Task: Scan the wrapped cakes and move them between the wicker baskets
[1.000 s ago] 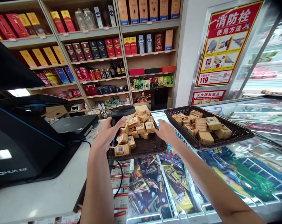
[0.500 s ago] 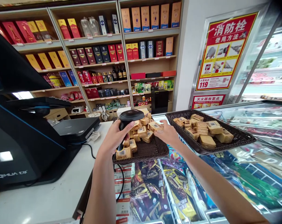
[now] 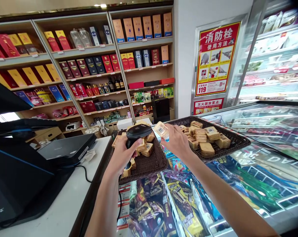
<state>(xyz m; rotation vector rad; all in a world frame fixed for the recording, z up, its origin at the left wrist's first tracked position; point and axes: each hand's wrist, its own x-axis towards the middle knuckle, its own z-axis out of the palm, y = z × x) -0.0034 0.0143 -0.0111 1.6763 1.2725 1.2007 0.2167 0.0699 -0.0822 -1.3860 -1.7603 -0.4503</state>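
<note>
A shop checkout, seen from above the person's own forearms. Far left of the near wicker basket (image 3: pixel 151 163), a black point-of-sale terminal (image 3: pixel 18 174) stands on a white counter (image 3: pixel 62 207). A flat black device (image 3: pixel 65 149) lies between the terminal and the basket.

At the basket's left rim, the left hand (image 3: pixel 121 154) is closed tightly round the handle of a black barcode scanner (image 3: pixel 138 131). Its fingers are curled shut, and the scanner's head is raised over the basket. A black cable (image 3: pixel 119 205) hangs below the basket's front left corner. Small tan snack packets (image 3: pixel 147 148) are piled inside the basket, just behind and under the scanner.

Above the basket's right rim, the right hand (image 3: pixel 177 141) pinches one wrapped packet (image 3: pixel 161 129) between thumb and fingers, the other fingers loosely bent. The packet is lifted clear of the basket, tilted, with its barcode label showing. It sits just right of the scanner's head and does not touch it.

Right of the basket and close beside it is a second wicker basket (image 3: pixel 239 141) holding more tan packets (image 3: pixel 208 135). Both baskets rest on the glass lid of a chest freezer (image 3: pixel 274 158). Bright frozen-food wrappers (image 3: pixel 178 204) show through the glass below the near basket. Well behind the basket, wall shelves (image 3: pixel 89 65) carry boxed bottles. Up and to its right hangs a red fire-hydrant poster (image 3: pixel 215 56).
</note>
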